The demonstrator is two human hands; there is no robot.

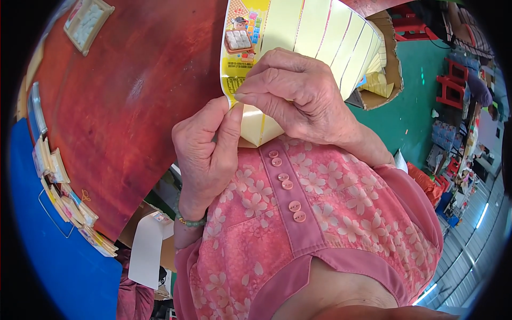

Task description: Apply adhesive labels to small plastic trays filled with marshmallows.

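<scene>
A printed yellow sheet [288,26] with pale cream panels and darker cross lines fans out from my body toward the upper right. Its near left corner carries a picture of a tray and a cartoon figure. My left hand [205,144] pinches the bent edge of this corner between thumb and forefinger; a green bead bracelet circles that wrist. From the other side, my right hand [304,96] reaches over the sheet, thumb and fingers pressed together at the same edge, just above the left fingertips. Part of the sheet lies hidden under my right hand.
At the far left of the red table [133,80] lies a small tray of white pieces [88,24]. Several similar trays [66,197] line the left edge beside a blue surface [58,266]. A cardboard box [392,58] holds more yellow sheets. Red stools [452,82] stand right, on green floor.
</scene>
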